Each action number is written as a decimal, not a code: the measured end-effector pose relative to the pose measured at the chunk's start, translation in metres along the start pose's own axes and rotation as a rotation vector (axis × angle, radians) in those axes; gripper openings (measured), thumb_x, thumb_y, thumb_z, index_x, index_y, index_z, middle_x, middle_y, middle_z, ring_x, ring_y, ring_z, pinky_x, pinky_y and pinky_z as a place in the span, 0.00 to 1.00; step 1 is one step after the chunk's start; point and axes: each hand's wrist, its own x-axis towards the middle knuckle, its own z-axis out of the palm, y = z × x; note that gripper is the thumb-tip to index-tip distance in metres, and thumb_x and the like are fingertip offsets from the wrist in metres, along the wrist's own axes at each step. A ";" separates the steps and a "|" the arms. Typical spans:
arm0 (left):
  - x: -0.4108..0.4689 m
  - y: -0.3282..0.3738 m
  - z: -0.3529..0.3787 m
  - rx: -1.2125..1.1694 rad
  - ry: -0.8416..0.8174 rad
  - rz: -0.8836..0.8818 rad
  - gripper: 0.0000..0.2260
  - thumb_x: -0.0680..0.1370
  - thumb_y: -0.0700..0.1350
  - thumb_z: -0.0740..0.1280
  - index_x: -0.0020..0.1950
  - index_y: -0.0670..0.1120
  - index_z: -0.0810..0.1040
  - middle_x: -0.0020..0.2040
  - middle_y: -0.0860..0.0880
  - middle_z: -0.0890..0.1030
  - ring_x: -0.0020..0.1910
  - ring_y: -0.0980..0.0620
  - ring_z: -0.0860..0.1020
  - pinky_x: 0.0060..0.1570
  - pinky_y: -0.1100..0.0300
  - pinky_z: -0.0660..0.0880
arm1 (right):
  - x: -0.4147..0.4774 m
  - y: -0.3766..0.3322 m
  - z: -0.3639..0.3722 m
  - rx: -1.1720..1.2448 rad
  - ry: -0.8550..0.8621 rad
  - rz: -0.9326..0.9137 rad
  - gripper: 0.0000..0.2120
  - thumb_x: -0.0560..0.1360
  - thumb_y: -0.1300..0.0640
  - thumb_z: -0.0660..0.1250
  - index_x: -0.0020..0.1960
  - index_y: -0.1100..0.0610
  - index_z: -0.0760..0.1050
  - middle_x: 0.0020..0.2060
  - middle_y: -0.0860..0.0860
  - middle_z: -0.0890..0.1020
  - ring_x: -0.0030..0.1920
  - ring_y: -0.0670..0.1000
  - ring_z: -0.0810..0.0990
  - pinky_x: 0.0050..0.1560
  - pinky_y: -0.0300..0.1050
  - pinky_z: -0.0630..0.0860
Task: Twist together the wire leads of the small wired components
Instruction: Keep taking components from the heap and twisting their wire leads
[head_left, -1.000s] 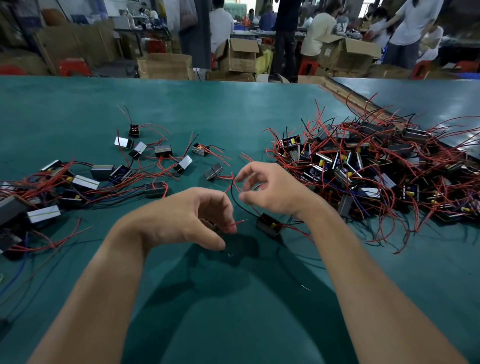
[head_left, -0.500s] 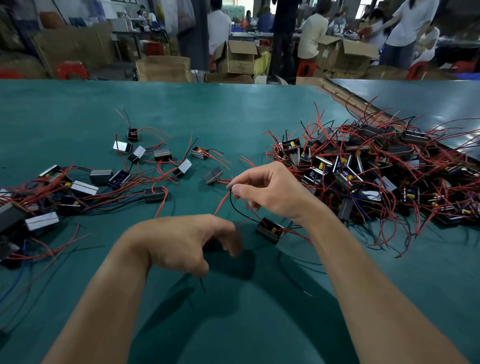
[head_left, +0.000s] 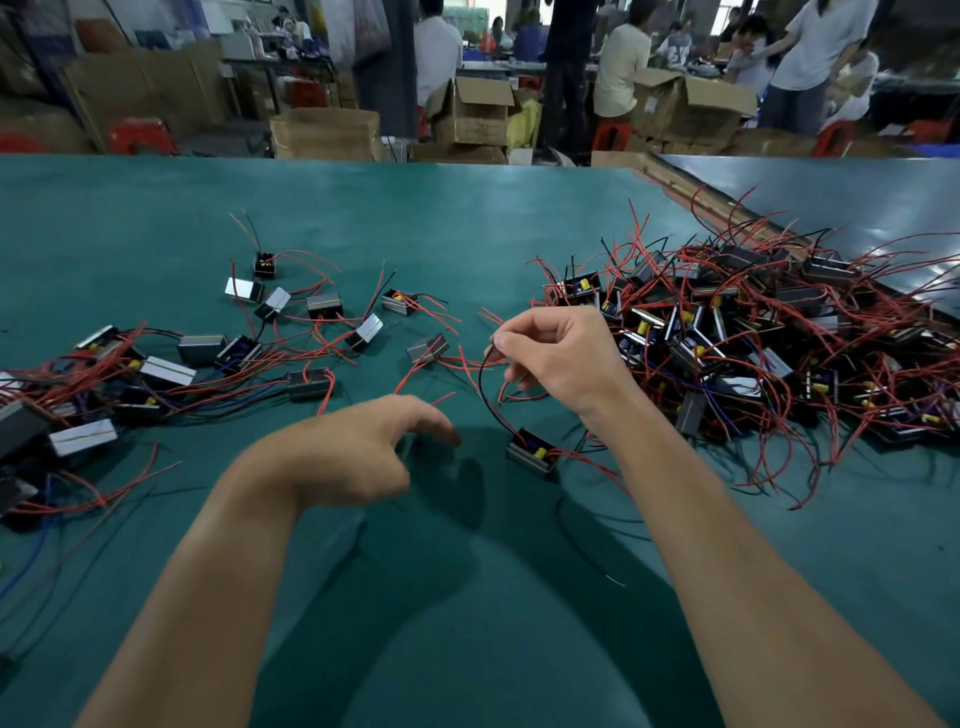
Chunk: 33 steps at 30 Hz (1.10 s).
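Above a component (head_left: 532, 451), right hand (head_left: 563, 353) pinches black lead (head_left: 483, 395).

Two bare arms: the left forearm (head_left: 208, 597) and right forearm (head_left: 727, 571) show uncovered from the lower edge to the wrists. The left grip (head_left: 358, 457) and right grip (head_left: 566, 358) are bare hands.

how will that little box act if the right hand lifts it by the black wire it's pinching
The black wire bows loosely from the right hand to the box, so it is probably floppy, not stiff. The box looks small and would likely dangle and swing. Its red wires trail on the mat and might drag or snag.
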 end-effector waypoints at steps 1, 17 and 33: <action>-0.002 -0.001 0.000 0.049 -0.039 0.028 0.30 0.69 0.30 0.59 0.60 0.61 0.76 0.64 0.62 0.72 0.63 0.61 0.71 0.63 0.67 0.68 | 0.000 0.001 0.000 0.010 0.005 0.009 0.07 0.75 0.66 0.68 0.38 0.62 0.81 0.34 0.56 0.85 0.26 0.45 0.78 0.27 0.38 0.75; -0.023 0.002 -0.018 -0.064 -0.003 0.248 0.30 0.64 0.25 0.56 0.43 0.57 0.83 0.42 0.56 0.83 0.43 0.60 0.79 0.44 0.61 0.76 | -0.002 -0.003 -0.003 0.004 0.016 -0.019 0.09 0.74 0.68 0.68 0.37 0.60 0.80 0.32 0.54 0.84 0.24 0.44 0.74 0.29 0.37 0.75; -0.015 -0.001 -0.022 -0.058 -0.064 0.143 0.35 0.54 0.37 0.52 0.56 0.49 0.84 0.51 0.53 0.86 0.47 0.68 0.80 0.62 0.60 0.73 | -0.009 -0.011 -0.005 0.104 -0.225 0.090 0.11 0.76 0.66 0.67 0.37 0.57 0.78 0.36 0.53 0.85 0.28 0.45 0.77 0.33 0.41 0.78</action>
